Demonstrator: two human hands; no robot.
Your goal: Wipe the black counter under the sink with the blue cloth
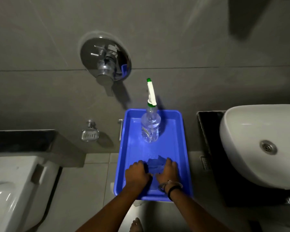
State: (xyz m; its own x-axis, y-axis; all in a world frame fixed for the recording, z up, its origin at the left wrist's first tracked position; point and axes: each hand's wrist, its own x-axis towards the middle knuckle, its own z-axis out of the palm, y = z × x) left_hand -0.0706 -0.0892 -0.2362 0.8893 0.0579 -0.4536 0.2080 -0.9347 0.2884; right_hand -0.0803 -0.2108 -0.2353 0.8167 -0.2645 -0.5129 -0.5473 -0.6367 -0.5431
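One white sink sat on one black counter. Left of them lay one blue tray holding one clear spray bottle, upright at the far end, and one blue cloth, crumpled and dull, at the near end. Two hands met on the cloth: left hand and right hand each gripping an edge.

Two hands: left, right; one tray; one spray bottle; one sink; cloth, probably one.

no readable text, label or number anywhere in view
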